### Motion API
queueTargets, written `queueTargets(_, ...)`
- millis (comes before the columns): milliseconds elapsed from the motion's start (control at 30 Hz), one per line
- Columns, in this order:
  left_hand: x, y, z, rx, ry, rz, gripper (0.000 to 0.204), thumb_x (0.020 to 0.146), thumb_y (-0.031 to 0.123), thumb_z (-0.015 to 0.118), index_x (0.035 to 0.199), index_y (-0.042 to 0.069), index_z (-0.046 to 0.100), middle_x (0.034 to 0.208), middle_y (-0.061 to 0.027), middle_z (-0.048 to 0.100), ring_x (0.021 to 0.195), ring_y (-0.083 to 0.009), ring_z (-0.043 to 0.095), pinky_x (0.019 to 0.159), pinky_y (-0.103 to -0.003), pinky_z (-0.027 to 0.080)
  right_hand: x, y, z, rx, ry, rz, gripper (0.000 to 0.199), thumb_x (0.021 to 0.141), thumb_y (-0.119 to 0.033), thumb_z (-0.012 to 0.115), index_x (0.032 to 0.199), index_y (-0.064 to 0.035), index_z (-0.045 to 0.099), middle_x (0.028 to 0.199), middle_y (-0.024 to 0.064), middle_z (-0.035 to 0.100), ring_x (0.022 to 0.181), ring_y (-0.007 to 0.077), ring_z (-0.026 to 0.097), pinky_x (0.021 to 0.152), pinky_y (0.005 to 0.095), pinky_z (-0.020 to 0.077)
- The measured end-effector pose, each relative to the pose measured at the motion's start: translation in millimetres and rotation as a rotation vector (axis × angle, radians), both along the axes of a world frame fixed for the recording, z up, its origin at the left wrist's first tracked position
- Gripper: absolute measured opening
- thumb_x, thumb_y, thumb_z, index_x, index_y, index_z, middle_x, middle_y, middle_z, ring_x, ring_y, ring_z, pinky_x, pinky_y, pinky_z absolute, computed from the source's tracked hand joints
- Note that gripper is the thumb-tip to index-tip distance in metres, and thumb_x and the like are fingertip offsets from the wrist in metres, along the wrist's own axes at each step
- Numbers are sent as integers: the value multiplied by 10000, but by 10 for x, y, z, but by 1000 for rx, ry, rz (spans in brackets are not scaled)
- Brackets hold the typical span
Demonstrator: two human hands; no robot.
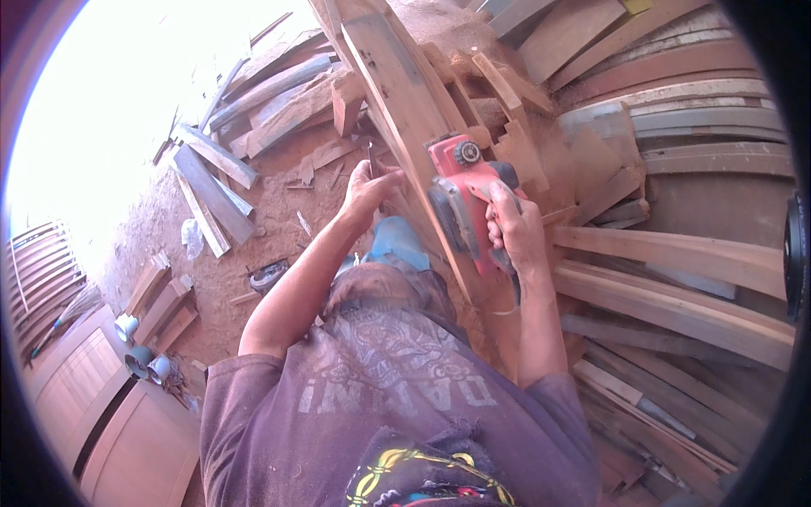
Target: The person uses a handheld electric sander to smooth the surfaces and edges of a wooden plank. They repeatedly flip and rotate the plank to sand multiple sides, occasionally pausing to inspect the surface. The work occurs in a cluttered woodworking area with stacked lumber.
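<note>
My right hand [519,228] is wrapped around the rear handle of a red electric hand planer [473,203] with a round black front knob. The planer rests on a long wooden board [397,93] that runs away from me toward the top. Left of the board's edge, my left hand [370,188] is closed around a slim dark object [370,159], too small to name. The planer's underside is hidden.
Loose wood offcuts [211,186] lie on the dusty floor to the left. Long planks [667,253] and stacked boards [676,93] fill the right side. Wooden panels [139,448] and small metal cans [138,362] stand at the lower left.
</note>
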State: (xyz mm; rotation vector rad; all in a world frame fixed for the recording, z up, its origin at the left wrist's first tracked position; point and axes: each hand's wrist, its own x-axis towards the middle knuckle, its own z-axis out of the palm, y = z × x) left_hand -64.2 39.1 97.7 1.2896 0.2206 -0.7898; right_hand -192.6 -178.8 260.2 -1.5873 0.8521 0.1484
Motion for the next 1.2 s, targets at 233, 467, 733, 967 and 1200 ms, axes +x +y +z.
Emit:
queueTargets(233,32,-110,-46,19,36,-85,409,891,203,841,1145,42,565,1048,-86,704,881,-158,671,710,-318,551,969,-32,-60,-11,-31,70,485,1034,-485,650,787,-69,610,653,-43,510,514,37,464,435,224,353)
queueTargets(467,71,-236,41,146,-8,-139,518,820,303,924,1090,16,586,927,-75,682,805,-158,645,665,-322,540,2048,-22,-119,27,-79,128,515,1033,-468,644,1029,30,776,691,-42,533,505,32,460,429,229,364)
queueTargets(733,56,-281,86,329,-85,-151,521,799,303,949,1039,35,573,924,-110,721,881,-196,710,807,-352,571,3604,26,-340,-77,-184,214,514,1009,-514,649,975,-21,790,680,-32,543,490,55,468,437,256,390)
queueTargets(967,-72,-186,88,383,-123,-117,523,836,353,924,1088,26,602,974,-122,736,947,-186,704,889,-376,565,4047,13,-370,-20,-368,285,651,1056,-593,585,1175,23,757,748,-32,529,525,52,460,463,243,390)
queueTargets(1200,-449,1026,-549,271,-15,154,327,947,218,835,1113,42,615,1001,-97,742,818,-153,719,651,-293,584,2134,18,-197,85,-306,264,635,1099,-585,526,1145,18,719,796,-21,557,532,40,465,455,225,376)
